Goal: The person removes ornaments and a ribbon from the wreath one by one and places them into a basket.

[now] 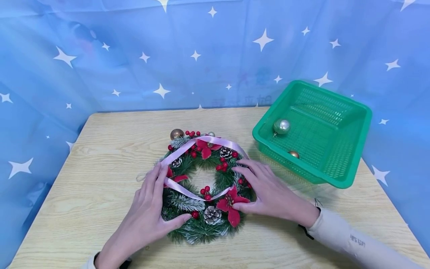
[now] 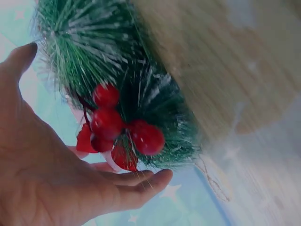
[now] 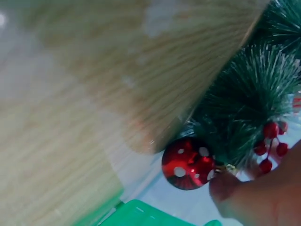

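Observation:
A green Christmas wreath (image 1: pixel 188 224) with pine cones, red berries and red poinsettias lies on the table. Across its top runs a loop of pale pink ribbon (image 1: pixel 183 149). My left hand (image 1: pixel 146 207) rests at the wreath's left side, fingers nearly straight at the ribbon, thumb spread toward a red berry. On the opposite side, my right hand (image 1: pixel 267 186) lies with relaxed, slightly bent fingers over the wreath's edge, its thumb at a poinsettia (image 1: pixel 231 205). The right wrist view shows a red ball with white dots (image 3: pixel 188 165) beside the thumb.
A green perforated basket (image 1: pixel 364 130) stands at the table's back right, holding a silver ball (image 1: pixel 281 126) and a small copper-coloured ball (image 1: pixel 293 154). A brown ball (image 1: pixel 177 134) sits at the wreath's far edge. Behind the table hangs a blue star-patterned cloth (image 1: pixel 228 56).

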### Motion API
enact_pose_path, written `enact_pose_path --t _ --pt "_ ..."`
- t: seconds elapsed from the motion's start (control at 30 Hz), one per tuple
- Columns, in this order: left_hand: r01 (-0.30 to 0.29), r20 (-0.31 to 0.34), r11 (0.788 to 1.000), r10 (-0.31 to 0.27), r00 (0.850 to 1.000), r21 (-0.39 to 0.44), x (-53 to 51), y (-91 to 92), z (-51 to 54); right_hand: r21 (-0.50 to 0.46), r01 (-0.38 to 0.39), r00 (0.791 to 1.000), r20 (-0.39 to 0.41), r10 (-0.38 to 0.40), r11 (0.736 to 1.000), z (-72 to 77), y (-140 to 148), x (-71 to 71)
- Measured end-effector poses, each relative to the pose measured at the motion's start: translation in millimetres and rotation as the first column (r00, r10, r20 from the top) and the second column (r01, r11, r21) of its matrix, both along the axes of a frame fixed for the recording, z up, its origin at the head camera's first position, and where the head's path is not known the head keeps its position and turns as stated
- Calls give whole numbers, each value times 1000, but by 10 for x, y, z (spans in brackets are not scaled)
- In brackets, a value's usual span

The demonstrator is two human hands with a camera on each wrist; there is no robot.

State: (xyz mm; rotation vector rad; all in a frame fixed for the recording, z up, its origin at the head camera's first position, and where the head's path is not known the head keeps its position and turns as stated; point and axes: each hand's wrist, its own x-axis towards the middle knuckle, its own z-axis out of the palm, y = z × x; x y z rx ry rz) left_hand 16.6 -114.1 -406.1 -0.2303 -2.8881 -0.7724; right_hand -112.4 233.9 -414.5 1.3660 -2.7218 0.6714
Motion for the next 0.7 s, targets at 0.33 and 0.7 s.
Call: enact_pose_path --t 0.33,0.7 --pt "-59 -13 996 58 998 -66 53 139 -5 10 94 995 -26 -94 995 -6 -82 222" --pt "3 -5 999 -4 1000 -42 7 128 -67 -1 109 994 0 -109 994 42 -63 304"
